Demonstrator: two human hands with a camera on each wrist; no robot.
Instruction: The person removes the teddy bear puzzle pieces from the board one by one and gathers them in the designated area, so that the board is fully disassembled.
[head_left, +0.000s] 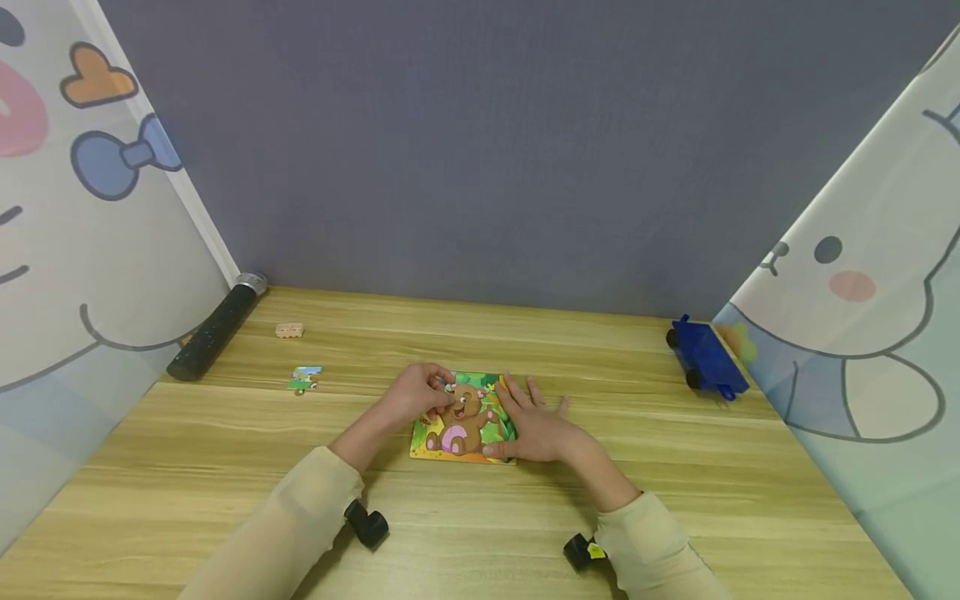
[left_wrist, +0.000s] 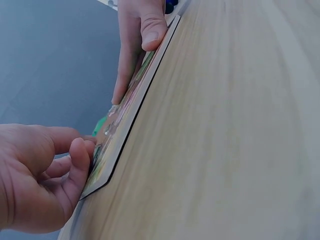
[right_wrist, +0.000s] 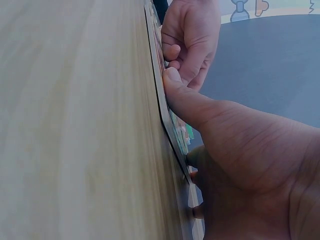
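A jigsaw puzzle (head_left: pixel 463 433) with a brown bear on a green and yellow scene lies flat in its thin tray, near the middle of the table. At its upper left my left hand (head_left: pixel 417 394) bends its fingers and thumb together over a puzzle piece, whose outline the fingers mostly hide. In the left wrist view those fingertips (left_wrist: pixel 89 144) are right at the picture surface. My right hand (head_left: pixel 536 425) lies spread over the puzzle's right side, its thumb along the lower right edge and its fingers reaching past the upper right.
Left of the puzzle lie a loose blue and green puzzle piece (head_left: pixel 303 379) and a small pale pink block (head_left: pixel 289 330). A black microphone (head_left: pixel 219 332) leans along the left wall. A blue wheeled toy (head_left: pixel 707 358) stands at the right edge. A grey panel (head_left: pixel 480 150) closes the back.
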